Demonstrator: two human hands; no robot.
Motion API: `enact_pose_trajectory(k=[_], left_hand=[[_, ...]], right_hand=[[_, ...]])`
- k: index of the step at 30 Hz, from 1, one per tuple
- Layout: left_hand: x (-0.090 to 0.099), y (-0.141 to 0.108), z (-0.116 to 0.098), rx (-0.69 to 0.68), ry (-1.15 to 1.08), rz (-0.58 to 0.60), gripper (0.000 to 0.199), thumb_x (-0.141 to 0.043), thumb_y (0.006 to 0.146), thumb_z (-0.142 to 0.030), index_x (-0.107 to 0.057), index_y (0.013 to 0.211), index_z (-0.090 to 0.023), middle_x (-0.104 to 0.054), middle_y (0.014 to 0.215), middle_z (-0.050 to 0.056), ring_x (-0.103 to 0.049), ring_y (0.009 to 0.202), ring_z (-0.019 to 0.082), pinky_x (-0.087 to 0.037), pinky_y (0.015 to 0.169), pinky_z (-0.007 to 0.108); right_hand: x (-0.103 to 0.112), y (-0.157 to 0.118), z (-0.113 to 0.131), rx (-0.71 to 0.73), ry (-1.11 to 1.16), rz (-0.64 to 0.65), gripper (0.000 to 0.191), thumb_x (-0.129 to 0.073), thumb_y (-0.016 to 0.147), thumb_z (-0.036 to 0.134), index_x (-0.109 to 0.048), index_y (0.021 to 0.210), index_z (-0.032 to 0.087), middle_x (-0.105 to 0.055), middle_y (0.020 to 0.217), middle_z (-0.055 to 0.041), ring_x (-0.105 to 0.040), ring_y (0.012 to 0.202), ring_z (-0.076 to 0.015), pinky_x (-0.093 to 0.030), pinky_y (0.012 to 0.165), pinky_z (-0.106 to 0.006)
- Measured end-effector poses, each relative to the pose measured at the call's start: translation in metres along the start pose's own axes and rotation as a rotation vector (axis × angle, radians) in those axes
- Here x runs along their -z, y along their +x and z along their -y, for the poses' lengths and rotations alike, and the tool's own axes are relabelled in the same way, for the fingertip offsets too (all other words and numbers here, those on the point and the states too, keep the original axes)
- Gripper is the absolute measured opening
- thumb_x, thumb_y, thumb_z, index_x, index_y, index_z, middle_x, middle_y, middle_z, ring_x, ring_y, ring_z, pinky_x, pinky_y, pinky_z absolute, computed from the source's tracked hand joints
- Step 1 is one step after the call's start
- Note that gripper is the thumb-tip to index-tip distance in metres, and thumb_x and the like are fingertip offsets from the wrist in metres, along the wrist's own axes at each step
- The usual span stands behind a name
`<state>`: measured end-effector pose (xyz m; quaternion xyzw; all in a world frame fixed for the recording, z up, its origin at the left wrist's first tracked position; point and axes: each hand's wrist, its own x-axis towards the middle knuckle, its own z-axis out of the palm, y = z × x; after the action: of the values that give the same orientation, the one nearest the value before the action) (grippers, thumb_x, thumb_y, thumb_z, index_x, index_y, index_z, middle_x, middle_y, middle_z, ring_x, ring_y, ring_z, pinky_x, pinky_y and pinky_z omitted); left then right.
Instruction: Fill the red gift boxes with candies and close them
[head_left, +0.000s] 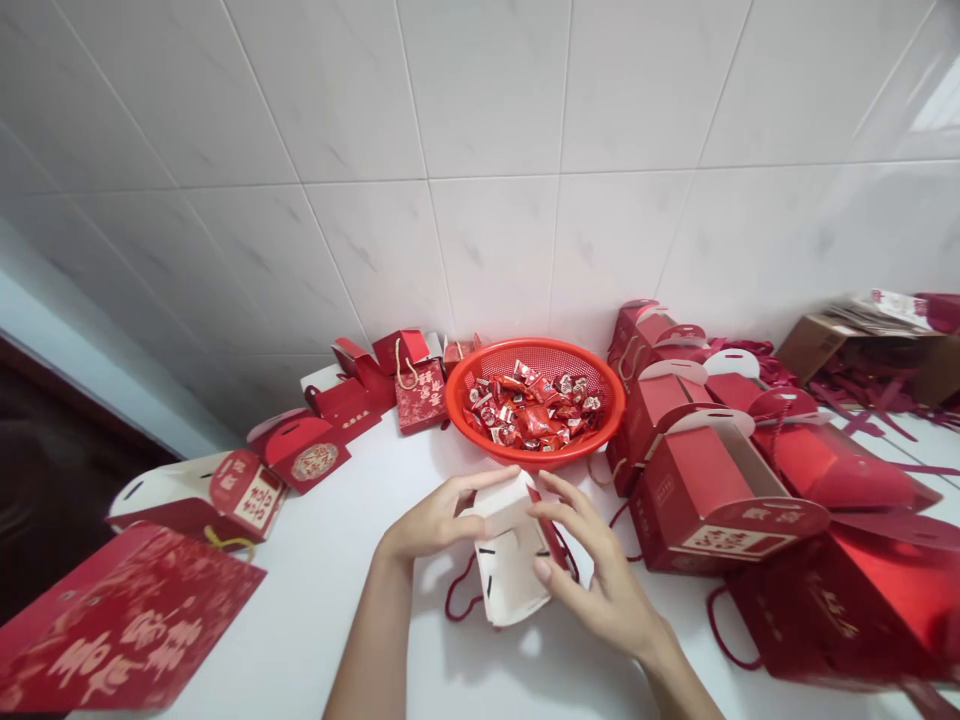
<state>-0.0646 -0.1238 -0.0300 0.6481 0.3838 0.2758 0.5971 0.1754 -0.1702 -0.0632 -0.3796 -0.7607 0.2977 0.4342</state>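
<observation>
Between my hands is a small paper gift box point(512, 562), its white inner side facing me with dark slots in it. Some red outer side shows at its right, and dark red cord point(463, 600) loops out on the left. My left hand point(439, 515) grips the box's far left part, with the thumb on the white flap and the fingers behind. My right hand point(596, 565) holds the right side, fingers over the upper edge and thumb against the white inside. Just beyond the box stands a red plastic basket point(534, 460) with several wrapped candies point(534, 410) in it.
Several red gift boxes point(720, 490) crowd the right side. More boxes point(311, 450) and a large red bag point(127, 620) line the left. At the far right, a cardboard box point(825, 345) stands by dark red ribbons. A tiled wall point(495, 240) borders the white table point(315, 590).
</observation>
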Motion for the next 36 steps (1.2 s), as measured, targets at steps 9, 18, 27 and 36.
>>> enact_pose_trajectory(k=[9, 18, 27, 36], left_hand=[[0.024, -0.009, 0.014, 0.158, 0.092, 0.167, 0.118, -0.092, 0.058, -0.041, -0.032, 0.159, -0.024, -0.049, 0.156, 0.011, -0.049, 0.14, 0.033, -0.037, 0.117, 0.044], [0.032, -0.005, 0.026, 0.195, 0.056, 0.04, 0.117, -0.092, 0.058, -0.048, -0.034, 0.158, -0.027, -0.047, 0.157, 0.01, -0.049, 0.141, 0.032, -0.032, 0.12, 0.046], [0.031, -0.002, 0.025, 0.15, 0.032, 0.046, 0.11, -0.091, 0.059, -0.049, -0.041, 0.155, -0.026, -0.048, 0.157, 0.012, -0.047, 0.142, 0.034, -0.034, 0.118, 0.047], [0.028, 0.002, 0.021, 0.046, 0.007, -0.156, 0.051, -0.086, 0.065, -0.038, -0.071, 0.11, -0.017, -0.076, 0.109, 0.009, -0.069, 0.101, 0.025, -0.05, 0.096, 0.038]], right_hand=[[0.01, -0.013, -0.013, -0.257, 0.134, -0.026, 0.072, -0.074, 0.082, 0.041, -0.047, 0.147, 0.023, -0.051, 0.151, -0.0143, -0.051, 0.139, -0.032, -0.051, 0.106, -0.041], [-0.003, -0.023, -0.026, -0.351, 0.224, 0.058, 0.089, -0.073, 0.084, 0.039, -0.028, 0.161, 0.03, -0.045, 0.158, -0.0113, -0.056, 0.135, -0.0305, -0.052, 0.105, -0.042], [-0.016, -0.029, -0.029, -0.358, 0.214, 0.033, 0.088, -0.066, 0.092, 0.044, -0.017, 0.163, 0.03, -0.034, 0.165, -0.01, -0.031, 0.153, -0.0294, -0.035, 0.121, -0.048], [-0.018, -0.032, -0.029, -0.3, 0.162, -0.014, 0.079, -0.062, 0.095, 0.045, -0.024, 0.161, 0.025, -0.034, 0.165, -0.0112, -0.031, 0.153, -0.0304, -0.039, 0.119, -0.046]])
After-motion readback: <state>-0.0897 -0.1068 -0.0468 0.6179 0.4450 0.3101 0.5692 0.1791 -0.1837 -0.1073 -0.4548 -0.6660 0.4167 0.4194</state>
